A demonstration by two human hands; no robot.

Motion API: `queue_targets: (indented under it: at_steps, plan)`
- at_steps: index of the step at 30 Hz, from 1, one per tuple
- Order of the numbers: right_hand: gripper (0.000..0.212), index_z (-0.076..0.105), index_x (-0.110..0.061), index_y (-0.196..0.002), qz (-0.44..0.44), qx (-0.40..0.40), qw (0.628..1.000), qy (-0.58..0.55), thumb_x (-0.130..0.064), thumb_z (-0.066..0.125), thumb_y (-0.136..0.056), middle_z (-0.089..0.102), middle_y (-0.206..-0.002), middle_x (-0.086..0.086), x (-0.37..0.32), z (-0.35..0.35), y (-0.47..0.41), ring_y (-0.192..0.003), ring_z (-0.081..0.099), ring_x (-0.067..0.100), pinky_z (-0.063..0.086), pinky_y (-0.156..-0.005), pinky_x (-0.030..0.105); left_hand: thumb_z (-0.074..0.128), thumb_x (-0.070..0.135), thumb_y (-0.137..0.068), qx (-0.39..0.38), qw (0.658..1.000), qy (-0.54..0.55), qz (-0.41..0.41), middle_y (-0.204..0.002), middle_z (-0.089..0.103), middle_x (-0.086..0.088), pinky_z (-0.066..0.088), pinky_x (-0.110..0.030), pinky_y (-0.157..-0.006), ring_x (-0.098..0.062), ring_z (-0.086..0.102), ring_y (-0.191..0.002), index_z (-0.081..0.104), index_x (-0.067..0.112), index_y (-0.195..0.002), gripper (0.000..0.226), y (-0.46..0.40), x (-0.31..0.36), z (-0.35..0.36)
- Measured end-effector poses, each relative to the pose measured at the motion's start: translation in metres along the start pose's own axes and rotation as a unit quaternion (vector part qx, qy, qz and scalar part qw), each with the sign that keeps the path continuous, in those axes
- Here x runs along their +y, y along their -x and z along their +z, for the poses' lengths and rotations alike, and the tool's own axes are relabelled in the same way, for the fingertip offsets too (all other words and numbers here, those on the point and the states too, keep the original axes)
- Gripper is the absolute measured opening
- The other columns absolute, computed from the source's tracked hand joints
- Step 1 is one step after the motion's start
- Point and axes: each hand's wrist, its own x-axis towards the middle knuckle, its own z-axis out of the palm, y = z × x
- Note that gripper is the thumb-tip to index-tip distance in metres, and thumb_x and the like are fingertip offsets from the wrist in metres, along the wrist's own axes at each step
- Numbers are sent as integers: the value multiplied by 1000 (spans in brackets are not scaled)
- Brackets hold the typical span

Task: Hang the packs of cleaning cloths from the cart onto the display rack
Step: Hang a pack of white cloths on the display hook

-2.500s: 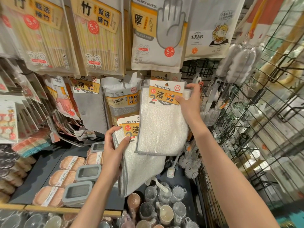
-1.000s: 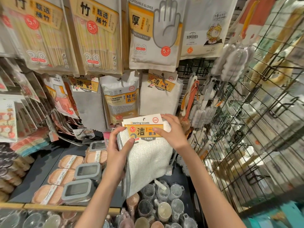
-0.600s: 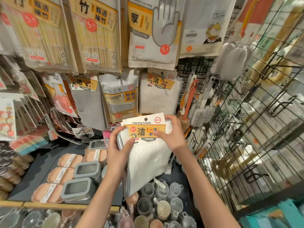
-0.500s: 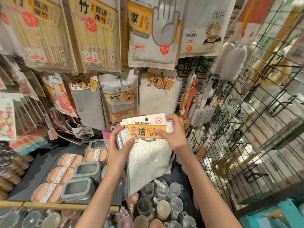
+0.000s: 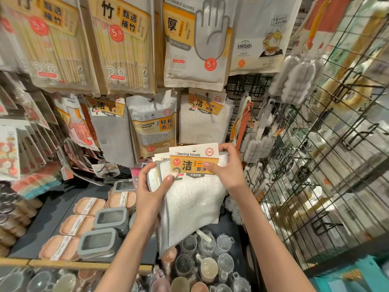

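I hold a small stack of white cleaning cloth packs point(image 5: 193, 199) in front of me, each with an orange and white "Cleaning towels" header card. My left hand point(image 5: 151, 192) grips the stack from its left side, thumb on the front. My right hand point(image 5: 227, 167) pinches the front pack's header card point(image 5: 189, 161) at its upper right. Above, one identical pack point(image 5: 205, 121) hangs on a hook of the display rack. The cart is out of view.
Chopstick packs point(image 5: 124, 45), disposable gloves point(image 5: 195, 41), a cleaning sponge pack point(image 5: 153, 127) and grey cloths point(image 5: 111, 131) hang around. Bottle brushes point(image 5: 254, 142) hang to the right beside a black wire grid point(image 5: 315, 165). Lunch boxes point(image 5: 101, 241) and cups point(image 5: 206, 264) lie on the shelf below.
Earlier my right hand hung one pack on the hook, then came down to the stack. Over the last second it has lifted the front pack's card slightly; my left hand stays put.
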Motion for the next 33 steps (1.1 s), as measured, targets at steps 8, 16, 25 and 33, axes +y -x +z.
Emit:
queue_targets:
  at_steps: [8, 16, 25, 33]
  plan:
    - [41, 46, -8, -103, -22, 19, 1000, -5, 4, 73, -74, 54, -95, -15, 2, -4, -9, -84, 56, -13, 49, -73, 10, 67, 52, -74, -14, 1000, 16, -3, -131, 58, -13, 40, -66, -99, -41, 55, -118, 58, 38, -113, 42, 1, 8, 1]
    - [32, 49, -10, -100, -50, 16, 998, 20, 1, 69, -79, 57, -100, -11, 4, -12, -19, -93, 53, -4, 44, -74, 7, 74, 45, -70, 0, 1000, -6, 19, -135, 54, -8, 40, -62, -102, -33, 52, -124, 58, 41, -115, 47, -10, 1, -4]
    - [28, 50, -18, -96, -69, 43, 997, 13, -1, 67, -81, 59, -102, -13, -12, -25, -37, -104, 57, 13, 50, -87, 34, 68, 15, -87, 1, 1000, 10, 27, -132, 54, -14, 44, -59, -100, -32, 58, -117, 59, 37, -112, 34, -13, 0, -4]
    - [35, 48, -28, -89, -106, 81, 991, 20, -1, 68, -80, 54, -98, -20, -34, -27, -65, -100, 52, 8, 44, -83, 15, 65, 12, -89, 1, 999, 6, 39, -135, 53, -10, 40, -57, -105, -29, 53, -124, 59, 40, -112, 36, -16, 4, -5]
